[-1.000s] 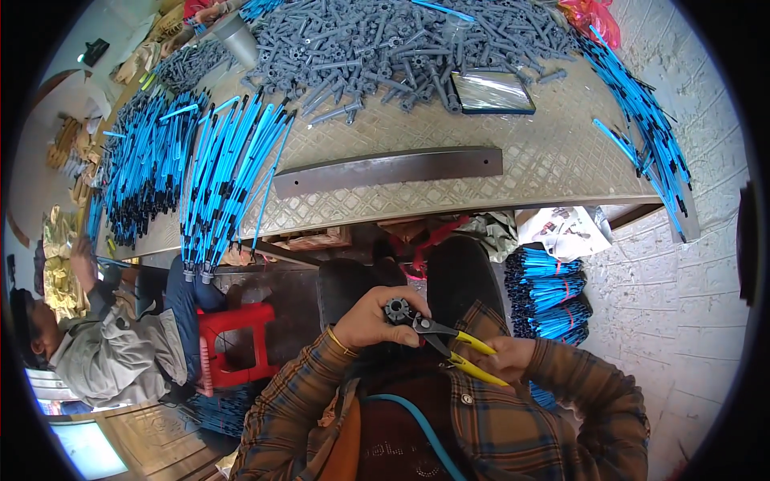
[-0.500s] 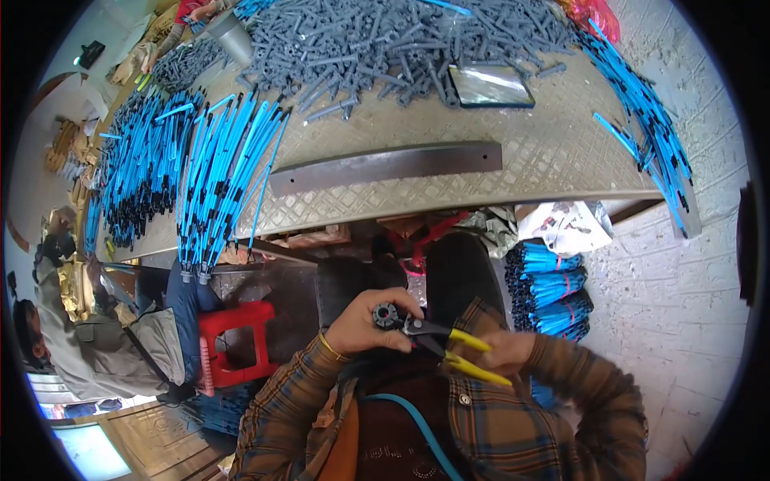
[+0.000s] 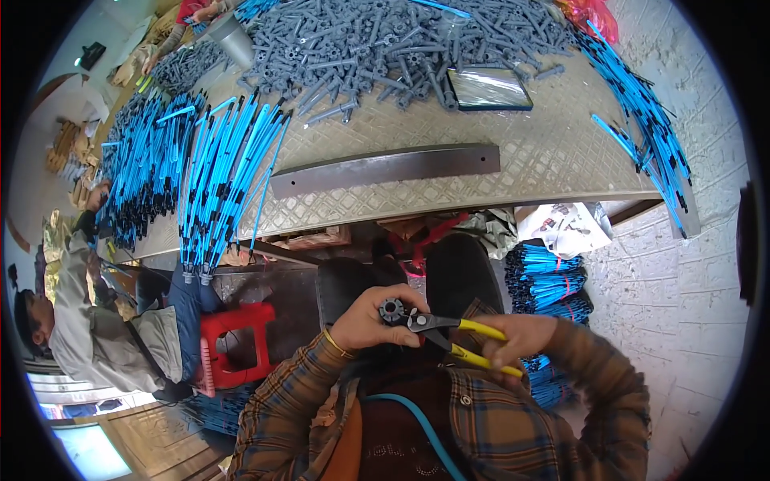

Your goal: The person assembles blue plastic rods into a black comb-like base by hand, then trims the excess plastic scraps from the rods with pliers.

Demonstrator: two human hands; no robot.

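My left hand (image 3: 367, 321) is closed over my lap around a grey plastic part; its round, notched end (image 3: 391, 310) faces up between thumb and fingers. My right hand (image 3: 525, 338) grips yellow-handled pliers (image 3: 479, 328), with the two handles spread apart. The dark head of the pliers lies right against the grey part, beside my left fingertips. Exactly what sits between the jaws is hidden by the hand and the tool.
Ahead stands a table (image 3: 385, 196) with a dark metal bar (image 3: 393, 168), a phone-like slab (image 3: 491, 88) and heaped grey plastic parts (image 3: 361, 48). Blue rods (image 3: 228, 176) lie at left, more (image 3: 642, 120) at right. A person (image 3: 120, 321) sits left near a red stool (image 3: 235, 345).
My right hand and the pliers have shifted slightly to the right. My left hand has barely moved and still holds the grey part. The person at left has moved toward the table.
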